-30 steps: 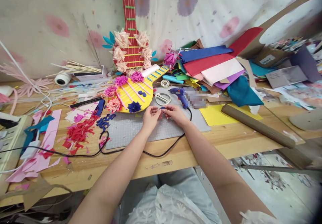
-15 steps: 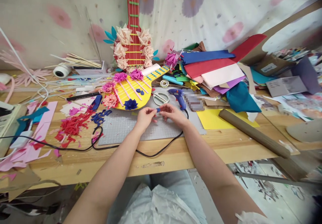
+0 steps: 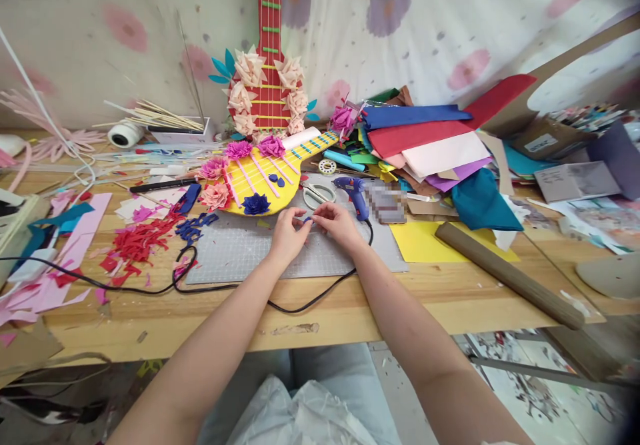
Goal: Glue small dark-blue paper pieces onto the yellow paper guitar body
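Note:
Between my fingertips is a small piece of dark blue paper [image 3: 309, 220], mostly covered by the fingers. My left hand [image 3: 289, 237] pinches it from the left and my right hand [image 3: 338, 226] pinches it from the right, both over the grey cutting mat [image 3: 240, 252]. Just beyond lies a yellow paper guitar [image 3: 265, 182] with pink flowers and a dark blue paper flower [image 3: 256, 204] at its near edge. Scissors [image 3: 319, 196] and a blue glue gun [image 3: 353, 195] rest past my right hand.
Red paper scraps [image 3: 137, 245] and blue scraps [image 3: 195, 227] lie to the left. A black cord [image 3: 320, 300] loops across the mat's front. Coloured sheets [image 3: 425, 132] pile up at the back right, near a brown roll [image 3: 505, 272]. A red guitar [image 3: 270, 92] stands behind.
My fingers have shifted around the blue paper, which now shows less between them. The whole view has tilted slightly; the objects on the table keep their places.

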Tool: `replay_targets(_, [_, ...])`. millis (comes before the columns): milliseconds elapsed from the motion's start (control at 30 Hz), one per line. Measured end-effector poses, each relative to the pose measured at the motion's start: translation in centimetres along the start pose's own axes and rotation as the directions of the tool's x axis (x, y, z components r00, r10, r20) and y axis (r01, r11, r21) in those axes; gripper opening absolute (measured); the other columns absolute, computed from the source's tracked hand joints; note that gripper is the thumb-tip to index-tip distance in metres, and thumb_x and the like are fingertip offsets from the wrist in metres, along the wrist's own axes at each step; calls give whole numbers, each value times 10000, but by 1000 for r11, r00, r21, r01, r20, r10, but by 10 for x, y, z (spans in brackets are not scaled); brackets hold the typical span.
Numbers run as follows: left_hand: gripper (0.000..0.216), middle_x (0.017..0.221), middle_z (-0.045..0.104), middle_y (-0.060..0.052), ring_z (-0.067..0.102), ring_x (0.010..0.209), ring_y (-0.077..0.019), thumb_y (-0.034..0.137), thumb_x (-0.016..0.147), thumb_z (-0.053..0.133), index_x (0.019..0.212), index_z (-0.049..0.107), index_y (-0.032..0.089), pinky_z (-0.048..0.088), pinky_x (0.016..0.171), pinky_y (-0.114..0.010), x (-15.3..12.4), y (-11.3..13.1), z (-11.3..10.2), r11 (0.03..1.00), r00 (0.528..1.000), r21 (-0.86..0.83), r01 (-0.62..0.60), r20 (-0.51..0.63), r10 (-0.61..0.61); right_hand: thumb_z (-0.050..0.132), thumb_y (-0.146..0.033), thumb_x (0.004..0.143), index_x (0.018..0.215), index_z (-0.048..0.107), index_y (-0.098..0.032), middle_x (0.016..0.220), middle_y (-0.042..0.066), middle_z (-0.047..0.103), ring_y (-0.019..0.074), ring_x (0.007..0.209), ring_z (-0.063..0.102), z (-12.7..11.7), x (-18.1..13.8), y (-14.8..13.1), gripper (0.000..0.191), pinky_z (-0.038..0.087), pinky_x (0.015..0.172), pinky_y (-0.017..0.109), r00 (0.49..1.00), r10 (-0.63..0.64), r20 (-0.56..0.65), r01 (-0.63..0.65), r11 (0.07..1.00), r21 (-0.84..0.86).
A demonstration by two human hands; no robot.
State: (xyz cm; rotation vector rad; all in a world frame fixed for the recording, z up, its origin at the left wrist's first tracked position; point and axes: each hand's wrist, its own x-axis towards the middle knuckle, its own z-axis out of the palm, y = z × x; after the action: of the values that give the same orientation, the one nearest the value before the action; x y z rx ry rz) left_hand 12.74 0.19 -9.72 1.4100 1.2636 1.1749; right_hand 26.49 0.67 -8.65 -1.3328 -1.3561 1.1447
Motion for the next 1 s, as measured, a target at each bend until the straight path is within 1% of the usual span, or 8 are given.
replay_targets(33, [249, 973, 579, -80, 575, 732, -133, 181, 691, 637, 936, 598, 164, 458, 376, -160, 0, -1, 0, 1000, 1000, -4, -5, 20, 5, 649, -398, 628, 709, 530, -194, 614, -49, 531, 71, 497, 437, 0, -1, -1, 250, 353, 473, 209, 1000, -15, 12, 15, 1000, -13])
replay_targets(133, [202, 801, 578, -40, 564, 687, -129, 162, 701, 611, 903, 593, 164, 458, 383, -161, 2, -2, -1, 996, 996, -76, 56, 71, -51, 619, -384, 657, 703, 549, -193, 618, -40, 539, 81, 523, 440, 1, -3, -5, 208, 349, 497, 214, 999, -43, 29, 45, 998, -39])
replay_targets(233, [153, 732, 549, -16, 550, 638, -121, 144, 696, 603, 844, 568, 158, 473, 384, -180, 4, -1, -1, 985, 992, -130, 115, 67, -107, 609, -372, 676, 744, 575, -189, 662, -29, 571, 92, 577, 472, 2, -5, -7, 197, 369, 547, 221, 996, -72, 52, 77, 993, -90])
replay_targets(433, [136, 739, 540, -12, 567, 646, -124, 126, 707, 584, 835, 552, 157, 490, 393, -196, 4, 0, -2, 987, 991, -112, 118, 77, -110, 584, -282, 706, 703, 565, -176, 654, -25, 576, 104, 604, 485, 3, 0, -4, 108, 377, 603, 240, 996, -87, 14, 88, 977, -195])
replay_targets(600, [170, 815, 585, -39, 574, 685, -128, 103, 711, 563, 873, 563, 154, 480, 390, -176, 7, 0, -7, 999, 998, 5, 52, 46, -53, 566, -272, 746, 730, 573, -184, 688, -14, 606, 118, 626, 505, 6, 4, 4, 90, 371, 612, 253, 994, -104, -22, 92, 942, -322])
replay_targets(700, [169, 797, 577, -37, 573, 690, -130, 94, 707, 557, 866, 555, 150, 482, 393, -174, 9, -2, -9, 997, 997, -15, 69, 42, -69, 565, -283, 753, 788, 577, -189, 742, -7, 621, 120, 651, 520, 6, 6, 7, 101, 385, 637, 257, 991, -134, -3, 126, 941, -313])
replay_targets(800, [170, 781, 568, -31, 577, 678, -129, 95, 700, 567, 860, 546, 149, 479, 384, -174, 10, -3, -8, 995, 995, -38, 92, 40, -90, 618, -276, 704, 850, 572, -188, 775, -6, 622, 116, 661, 520, 5, 6, 8, 176, 399, 648, 254, 988, -157, 11, 154, 950, -272])
replay_targets(1000, [98, 751, 568, -24, 590, 619, -125, 143, 744, 549, 842, 541, 147, 482, 367, -190, 11, -2, -8, 992, 994, -73, 101, 52, -98, 602, -267, 699, 775, 561, -185, 728, -16, 611, 109, 624, 501, 5, 6, 5, 120, 385, 613, 250, 990, -135, 29, 138, 952, -272])
